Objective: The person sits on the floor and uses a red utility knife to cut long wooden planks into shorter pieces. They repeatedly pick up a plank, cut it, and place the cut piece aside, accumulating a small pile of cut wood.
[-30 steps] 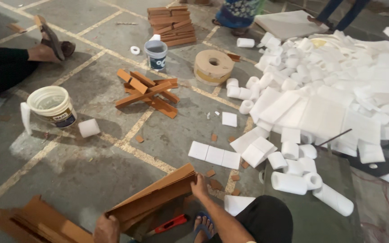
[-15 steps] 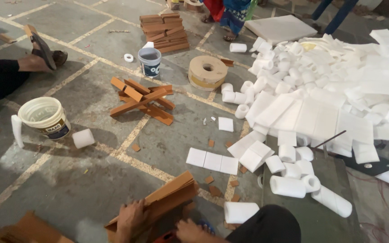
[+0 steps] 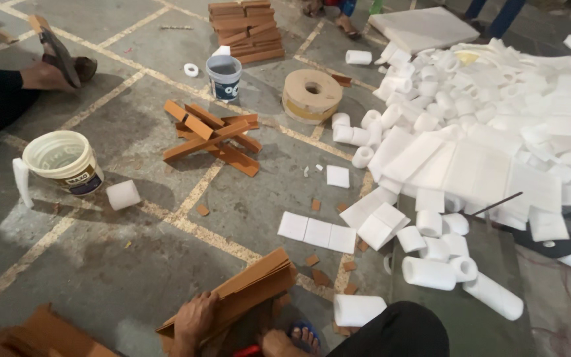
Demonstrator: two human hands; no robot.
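Stack of flat brown cardboard strips (image 3: 242,294): long, thin, rectangular pieces, bundled face to face, tilted with the far end raised to the right, near end low at the bottom edge of the concrete floor (image 3: 133,264), gripped from above.

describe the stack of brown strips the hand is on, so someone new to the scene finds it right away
Start at the big heap of white foam pieces on the right, then drop to the bottom edge of the view, left of the dark knee. There the left hand rests on a tilted stack of long brown strips. Unlike the crossed brown pieces farther up the floor, this stack is neat, aligned and under a hand.
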